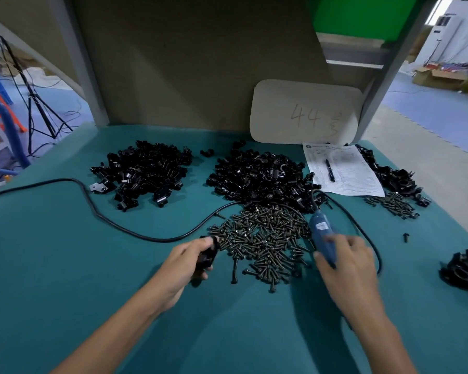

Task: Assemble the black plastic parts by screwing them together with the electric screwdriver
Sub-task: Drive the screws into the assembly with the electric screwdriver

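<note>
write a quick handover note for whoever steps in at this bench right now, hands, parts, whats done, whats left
Left hand: grip shut on a black plastic part, held at the left edge of the screw pile.
Right hand: grip shut on the blue electric screwdriver, tip hidden; its cord trails left across the green table.
Stock: two piles of loose black parts at the back, left pile and middle pile; a smaller heap of screws to the right, near the paper form.
Done: a cluster of black pieces at the right edge looks finished, though I cannot confirm.
Left: screw the held part, then work through the piles.
</note>
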